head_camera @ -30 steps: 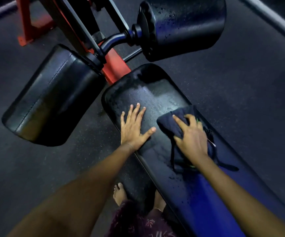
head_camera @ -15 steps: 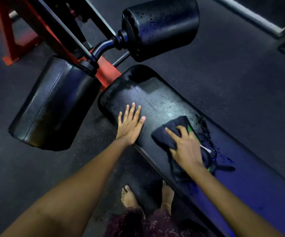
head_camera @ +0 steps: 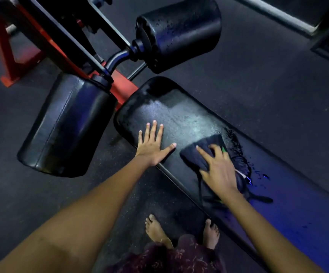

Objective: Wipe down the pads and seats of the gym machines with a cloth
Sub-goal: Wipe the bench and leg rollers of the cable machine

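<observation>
Two hands are down on the pad (head_camera: 189,119) in the head view, the only one there is. My left hand (head_camera: 152,147) lies flat with fingers straight and spread near the pad's rounded end, by its near edge; I judge it is there to brace me while I lean over. My right hand (head_camera: 218,170) presses the cloth (head_camera: 195,156) onto the pad with fingers extended, not curled round it, so the palm can push the fabric along. The cloth is dark, bunched, and sits just right of my left thumb, apart from it. Wet drops (head_camera: 238,154) lie beside the cloth's far edge, and the stretch towards the rounded end looks dull and smeared, probably already wiped. Two rollers, one left (head_camera: 65,127) and one beyond (head_camera: 179,30), hang off the red frame (head_camera: 120,85); the far one shows droplets. My bare feet (head_camera: 155,229) stand on the floor (head_camera: 268,85) beside the pad. I can read no label or writing anywhere.
</observation>
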